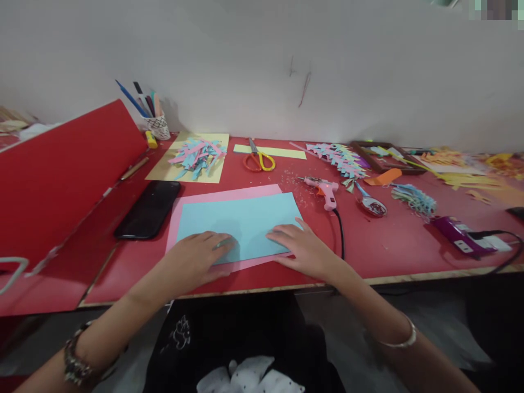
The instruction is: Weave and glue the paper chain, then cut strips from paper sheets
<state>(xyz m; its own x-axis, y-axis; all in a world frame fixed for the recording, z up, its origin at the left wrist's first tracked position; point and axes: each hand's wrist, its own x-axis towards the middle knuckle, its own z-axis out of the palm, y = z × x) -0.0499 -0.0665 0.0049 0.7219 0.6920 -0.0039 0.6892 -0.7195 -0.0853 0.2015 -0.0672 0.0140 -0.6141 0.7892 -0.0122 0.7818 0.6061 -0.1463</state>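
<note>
A light blue sheet of paper (241,218) lies over a pink sheet (172,232), whose edges show at the left, back and front. My left hand (204,254) rests on the front left part of the blue sheet, fingers stretched out flat. On the front right corner, my right hand (301,248) lies with its fingers apart, touching the blue paper. Neither hand grips anything that I can see. Beyond the sheets are yellow-and-red-handled scissors (258,158), lying on a pale yellow strip (289,152).
A pink glue gun (326,192) lies right of the paper, its cord running to the front edge. A black phone (149,210) is at left, beside a raised red board (69,174). Cut paper strips (198,156) are heaped behind. A purple power strip (462,236) sits far right.
</note>
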